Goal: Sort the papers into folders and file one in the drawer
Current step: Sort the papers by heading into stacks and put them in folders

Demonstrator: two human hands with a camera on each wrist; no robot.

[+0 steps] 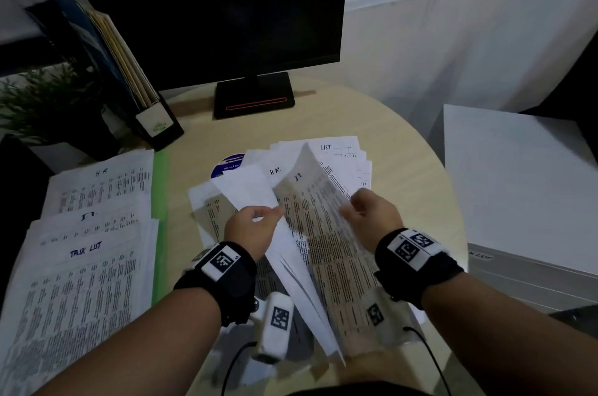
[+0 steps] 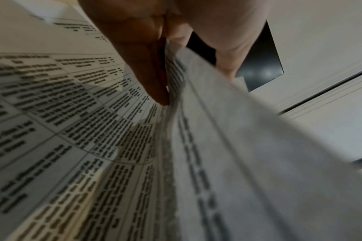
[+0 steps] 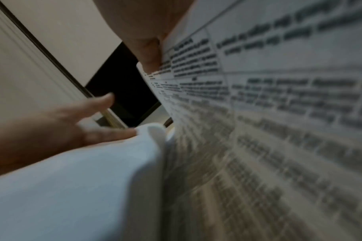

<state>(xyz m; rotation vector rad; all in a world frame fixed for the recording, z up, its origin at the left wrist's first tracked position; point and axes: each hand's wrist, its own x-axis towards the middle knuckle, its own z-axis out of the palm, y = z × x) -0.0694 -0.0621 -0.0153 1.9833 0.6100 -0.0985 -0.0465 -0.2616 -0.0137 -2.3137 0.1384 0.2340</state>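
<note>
Sorting partly done: three piles point(image 1: 94, 233) at desk point(image 1: 404, 175) left edge; both hands, left hand point(image 1: 250, 227) and right hand point(image 1: 372, 214), pinch unsorted sheets point(image 1: 323, 233); filing remains.

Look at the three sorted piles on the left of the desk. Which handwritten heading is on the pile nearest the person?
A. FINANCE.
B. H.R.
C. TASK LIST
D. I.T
C: in the head view the nearest pile on the left carries TASK LIST, with the I.T. pile behind it and the H.R. pile farthest back.
</note>
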